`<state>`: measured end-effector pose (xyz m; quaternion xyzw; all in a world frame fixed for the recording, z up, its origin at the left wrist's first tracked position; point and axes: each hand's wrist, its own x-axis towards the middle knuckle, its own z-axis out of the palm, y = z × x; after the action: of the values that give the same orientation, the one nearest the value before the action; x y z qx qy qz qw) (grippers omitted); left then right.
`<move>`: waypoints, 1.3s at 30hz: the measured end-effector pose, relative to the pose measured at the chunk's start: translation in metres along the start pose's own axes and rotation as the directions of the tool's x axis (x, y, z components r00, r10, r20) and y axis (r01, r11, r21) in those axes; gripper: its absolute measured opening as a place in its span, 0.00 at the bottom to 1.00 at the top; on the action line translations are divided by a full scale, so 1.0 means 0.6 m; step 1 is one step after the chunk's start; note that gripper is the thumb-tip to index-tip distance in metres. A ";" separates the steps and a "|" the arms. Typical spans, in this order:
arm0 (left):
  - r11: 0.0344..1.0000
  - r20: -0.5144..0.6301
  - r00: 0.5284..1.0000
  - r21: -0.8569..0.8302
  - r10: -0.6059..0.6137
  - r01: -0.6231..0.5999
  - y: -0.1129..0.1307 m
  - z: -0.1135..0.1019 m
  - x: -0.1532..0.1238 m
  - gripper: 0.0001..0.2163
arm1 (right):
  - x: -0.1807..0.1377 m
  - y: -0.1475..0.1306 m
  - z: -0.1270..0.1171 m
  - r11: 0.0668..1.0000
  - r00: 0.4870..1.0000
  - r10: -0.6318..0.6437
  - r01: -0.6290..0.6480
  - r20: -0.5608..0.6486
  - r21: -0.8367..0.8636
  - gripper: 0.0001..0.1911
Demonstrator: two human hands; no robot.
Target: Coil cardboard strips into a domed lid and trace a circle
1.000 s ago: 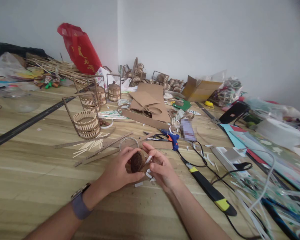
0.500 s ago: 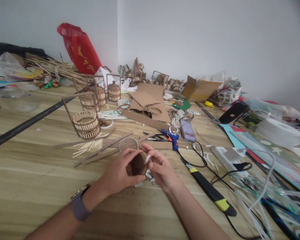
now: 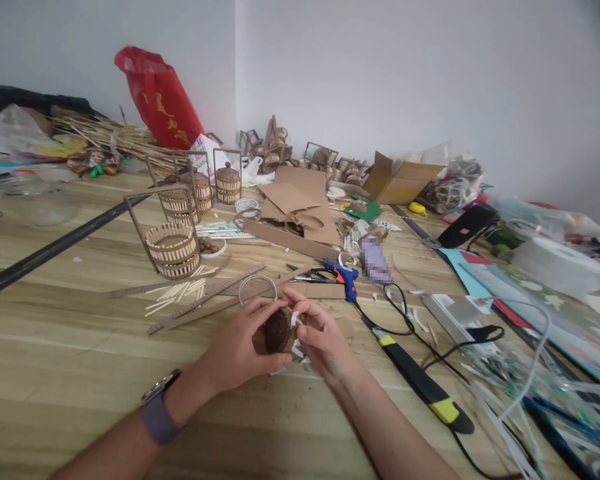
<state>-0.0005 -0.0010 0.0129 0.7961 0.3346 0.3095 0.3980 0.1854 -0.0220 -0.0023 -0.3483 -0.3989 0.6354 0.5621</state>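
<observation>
**Two hands hold a little brown roll**

On the far left, a long black flat bar [image 3: 55,248] lies across the pale wooden table [image 3: 80,360]. Next comes a small round basket made of pale wooden slats [image 3: 173,250]. A heap of thin pale sticks [image 3: 177,291] lies just in front of it.

The left hand [image 3: 240,343] has a grey watch [image 3: 157,410] on its wrist. Its fingers are curled tight around a small round roll of brown ridged cardboard [image 3: 278,330]. The roll is low over the table, near the front and in the middle, between both hands. A thin silver wire ring [image 3: 257,287] lies just behind it.

The right hand [image 3: 323,340] pinches a tiny white strip [image 3: 296,319] with its thumb and fingertips. The strip touches the right edge of the roll.

Further right lie a blue glue gun [image 3: 347,278] and a long black and yellow knife [image 3: 420,380].
</observation>
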 end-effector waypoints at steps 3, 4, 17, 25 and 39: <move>1.000 0.002 1.000 0.001 -0.007 0.007 0.001 0.000 0.001 0.29 | 0.000 0.001 0.000 1.000 1.000 -0.002 0.002 -0.001 -0.007 0.19; 1.000 0.001 1.000 0.006 -0.008 0.008 0.001 0.000 0.001 0.29 | 0.000 0.001 0.000 1.000 1.000 -0.007 0.007 -0.001 -0.007 0.19; 1.000 0.015 1.000 0.023 0.008 -0.008 0.001 0.000 0.000 0.31 | -0.001 0.006 0.000 0.999 0.999 -0.038 0.039 0.035 -0.020 0.19; 0.998 0.027 0.998 -0.019 0.059 -0.059 -0.001 -0.002 -0.002 0.32 | -0.001 0.013 -0.008 0.964 0.980 -0.181 0.194 0.082 -0.182 0.20; 0.995 0.033 0.997 -0.085 0.065 -0.062 0.000 0.001 -0.005 0.32 | 0.007 0.015 -0.018 0.909 0.964 -0.245 0.266 0.104 -0.321 0.30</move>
<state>-0.0017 -0.0037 0.0120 0.7944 0.2888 0.3214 0.4268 0.1905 -0.0172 -0.0148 -0.3632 -0.5595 0.4901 0.5611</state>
